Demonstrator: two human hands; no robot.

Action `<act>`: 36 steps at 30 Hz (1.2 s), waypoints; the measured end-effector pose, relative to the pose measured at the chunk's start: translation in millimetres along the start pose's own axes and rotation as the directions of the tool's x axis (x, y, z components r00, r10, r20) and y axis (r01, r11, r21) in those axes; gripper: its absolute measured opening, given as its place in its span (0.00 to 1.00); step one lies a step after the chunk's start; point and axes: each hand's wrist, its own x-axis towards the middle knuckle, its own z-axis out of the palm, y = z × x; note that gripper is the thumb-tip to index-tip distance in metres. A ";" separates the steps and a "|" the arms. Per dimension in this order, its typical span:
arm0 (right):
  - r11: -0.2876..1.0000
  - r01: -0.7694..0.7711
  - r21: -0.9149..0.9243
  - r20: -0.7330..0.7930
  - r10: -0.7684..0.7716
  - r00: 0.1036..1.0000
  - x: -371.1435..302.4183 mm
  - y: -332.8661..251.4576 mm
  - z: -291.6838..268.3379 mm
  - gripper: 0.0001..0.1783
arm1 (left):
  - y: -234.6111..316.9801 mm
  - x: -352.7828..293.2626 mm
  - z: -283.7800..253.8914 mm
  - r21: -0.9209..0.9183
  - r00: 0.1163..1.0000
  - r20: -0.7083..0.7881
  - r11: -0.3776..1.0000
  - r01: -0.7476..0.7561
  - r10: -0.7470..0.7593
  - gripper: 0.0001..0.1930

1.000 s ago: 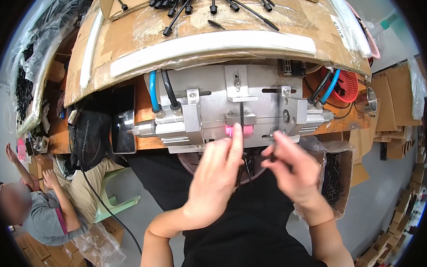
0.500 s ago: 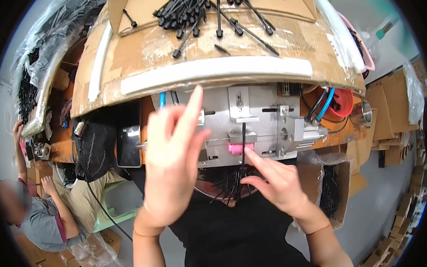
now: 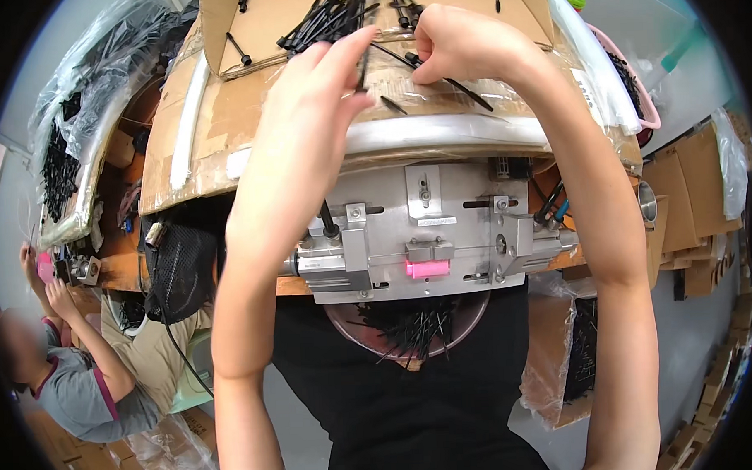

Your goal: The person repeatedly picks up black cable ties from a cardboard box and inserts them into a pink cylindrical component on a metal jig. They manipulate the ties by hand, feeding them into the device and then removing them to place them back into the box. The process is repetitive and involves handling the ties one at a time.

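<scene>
Overall, the room runs from a seated co-worker in a grey shirt at far left, past a wooden bench and a black mesh bag, to cardboard stacks on the grey floor at right. A cardboard-covered ledge edged with white strips spans the top; under it, a metal fixture carries a pink block near its middle.

Of the containers, the leftmost is a plastic-draped tray heaped with black parts. Next, a cardboard tray on the ledge holds a pile of black rods, more of which lie loose at its front edge.

The left hand is at that pile, a blurred dark piece between thumb and forefinger; I cannot tell whether it is pinched. The right hand has its thumb and fingers curled at 1 long rod; whether they grasp it I cannot tell.

Below the fixture, a round bowl holds many thin black pieces. Farther right come a cardboard box of dark parts, then a pink basket with black parts.
</scene>
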 end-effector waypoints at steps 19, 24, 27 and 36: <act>0.561 0.300 0.772 -0.518 0.281 0.808 -184.9 -20.3 -17.2 0.16 | 119.9 -163.9 58.2 0.328 0.918 0.345 0.941 0.078 -0.197 0.35; 0.660 0.353 0.663 -0.650 0.273 0.709 -212.9 -44.9 39.6 0.14 | 117.2 -161.5 51.8 0.363 0.890 0.404 0.930 0.056 -0.211 0.35; 0.753 0.247 0.610 -0.529 0.155 0.834 -243.3 -63.4 90.4 0.23 | 110.6 -152.9 35.3 0.233 0.871 0.442 0.965 0.117 -0.212 0.35; 0.776 0.201 0.598 -0.389 0.063 0.919 -240.2 -97.1 157.8 0.39 | -36.8 -23.0 -26.1 0.128 0.947 0.196 0.964 0.232 -0.254 0.06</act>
